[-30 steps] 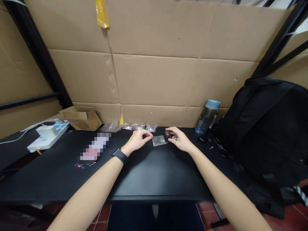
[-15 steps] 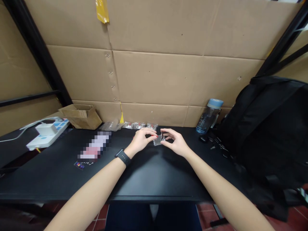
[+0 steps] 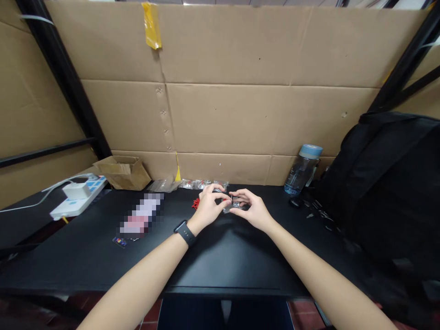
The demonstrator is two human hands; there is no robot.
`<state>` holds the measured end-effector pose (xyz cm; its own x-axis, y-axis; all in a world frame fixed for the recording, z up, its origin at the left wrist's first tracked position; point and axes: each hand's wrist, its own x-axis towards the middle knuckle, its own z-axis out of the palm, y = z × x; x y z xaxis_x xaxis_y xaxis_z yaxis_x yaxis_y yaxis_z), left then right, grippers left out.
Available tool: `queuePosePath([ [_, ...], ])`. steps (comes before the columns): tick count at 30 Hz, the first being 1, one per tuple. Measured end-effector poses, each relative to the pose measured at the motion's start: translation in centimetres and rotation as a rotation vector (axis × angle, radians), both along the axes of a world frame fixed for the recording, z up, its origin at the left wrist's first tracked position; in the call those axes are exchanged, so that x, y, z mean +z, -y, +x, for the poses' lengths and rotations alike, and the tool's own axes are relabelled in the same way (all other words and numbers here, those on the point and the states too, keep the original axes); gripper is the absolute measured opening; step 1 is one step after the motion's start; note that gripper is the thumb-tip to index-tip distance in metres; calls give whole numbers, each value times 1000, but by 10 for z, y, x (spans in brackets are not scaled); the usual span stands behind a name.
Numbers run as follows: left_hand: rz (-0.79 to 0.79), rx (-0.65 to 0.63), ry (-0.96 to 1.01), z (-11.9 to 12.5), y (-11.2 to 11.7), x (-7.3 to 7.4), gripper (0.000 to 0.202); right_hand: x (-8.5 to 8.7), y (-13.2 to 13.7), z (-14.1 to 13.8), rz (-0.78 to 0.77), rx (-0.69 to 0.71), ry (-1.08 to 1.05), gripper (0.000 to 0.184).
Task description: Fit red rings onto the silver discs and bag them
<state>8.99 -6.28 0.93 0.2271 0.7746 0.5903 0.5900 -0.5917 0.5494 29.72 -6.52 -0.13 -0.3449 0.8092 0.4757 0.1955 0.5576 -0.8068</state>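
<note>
1. Head view: the left hand [image 3: 209,205] pinches a small red bit [image 3: 225,200] between its thumb and fingertips.
2. The right hand [image 3: 254,209] is curved, its thumb and fingers holding a thin disc [image 3: 231,200] near the red bit. I cannot tell if the two touch.
3. A clear bag [image 3: 227,210] is by the fingertips, over the black table [image 3: 227,266].
4. More red pieces [image 3: 195,204] sit beside the left hand.

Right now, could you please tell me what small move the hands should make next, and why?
I would probably ease the small red piece pinched by the left hand slightly toward the thin upright item in the right hand, since both are held close together; whether they touch is too small to tell.
</note>
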Motion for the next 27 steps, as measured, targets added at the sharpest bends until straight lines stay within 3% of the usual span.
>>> queuePosePath([
  [6,81,23,-68,2,2,-2,5,-4,0,-2,0,-17,4,46],
  [14,173,33,-143,-5,2,4,7,2,-3,7,155,-46,172,20],
  [23,146,-58,-138,-5,6,9,10,3,-2,3,179,-63,174,16],
  [27,84,-142,-23,-10,5,13,22,7,0,8,224,-34,321,10],
])
